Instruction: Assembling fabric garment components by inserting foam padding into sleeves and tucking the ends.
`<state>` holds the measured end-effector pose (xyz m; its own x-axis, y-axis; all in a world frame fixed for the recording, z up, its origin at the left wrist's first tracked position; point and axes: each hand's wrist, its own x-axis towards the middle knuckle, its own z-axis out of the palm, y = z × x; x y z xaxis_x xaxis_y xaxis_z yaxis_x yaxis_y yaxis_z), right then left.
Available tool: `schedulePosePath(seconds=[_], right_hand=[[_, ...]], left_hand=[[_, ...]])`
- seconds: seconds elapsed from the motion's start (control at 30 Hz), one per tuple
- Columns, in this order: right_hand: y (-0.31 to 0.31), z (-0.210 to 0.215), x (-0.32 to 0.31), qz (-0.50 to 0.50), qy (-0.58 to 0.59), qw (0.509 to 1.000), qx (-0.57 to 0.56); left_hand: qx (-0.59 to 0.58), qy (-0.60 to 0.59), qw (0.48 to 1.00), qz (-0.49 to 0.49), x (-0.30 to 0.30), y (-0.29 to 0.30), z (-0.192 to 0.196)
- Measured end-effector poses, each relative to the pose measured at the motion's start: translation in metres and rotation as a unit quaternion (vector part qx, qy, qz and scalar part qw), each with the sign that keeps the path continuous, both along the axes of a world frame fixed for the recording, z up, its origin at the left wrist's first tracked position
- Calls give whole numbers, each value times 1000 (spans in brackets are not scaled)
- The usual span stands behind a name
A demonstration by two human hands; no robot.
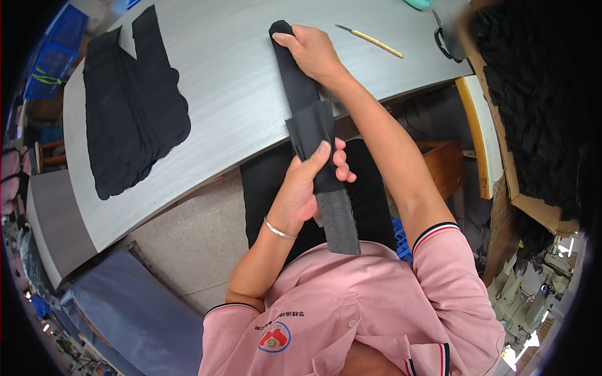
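Observation:
A long black fabric strip (295, 78) stretches from the table towards my body. At its far end my right hand (311, 53) is closed on the strip's rounded tip, thumb on top. Nearer me, my left hand (310, 172) wraps round the strip's lower part, where a wider flap of black fabric (313, 125) is folded over it. Below that hand, a flat grey, rough-surfaced end (338, 222) sticks out over my lap. Whether this grey part is a separate piece inside the fabric, I cannot tell.
Several black fabric pieces (135, 119) lie stacked on the grey table (216, 75) at left. A thin yellow-handled pointed tool (376, 42) and black-handled scissors (445, 47) lie at far right. A cardboard box (533, 213) of black pieces stands right. A blue crate (59, 53) is far left.

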<state>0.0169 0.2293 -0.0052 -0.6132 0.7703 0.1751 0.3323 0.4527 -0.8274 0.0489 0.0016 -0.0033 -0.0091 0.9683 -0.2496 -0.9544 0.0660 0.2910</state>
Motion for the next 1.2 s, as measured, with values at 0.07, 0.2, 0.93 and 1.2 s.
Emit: schedulePosePath(seconds=[0.07, 0.2, 0.93, 1.2], right_hand=[[-2, -1, -1, -8, -7, 1000, 20], [0, -3, 0, -29, -2, 997, 74], [42, -6, -21, -36, -40, 980, 193], [-61, 47, 78, 6, 52, 998, -45]], left_hand=[[4, 27, 999, -22, 15, -18, 7], [-13, 10, 997, -79, 26, -48, 8], [-10, 71, 996, -53, 17, -12, 21], [-53, 133, 983, 113, -11, 6, 18]])
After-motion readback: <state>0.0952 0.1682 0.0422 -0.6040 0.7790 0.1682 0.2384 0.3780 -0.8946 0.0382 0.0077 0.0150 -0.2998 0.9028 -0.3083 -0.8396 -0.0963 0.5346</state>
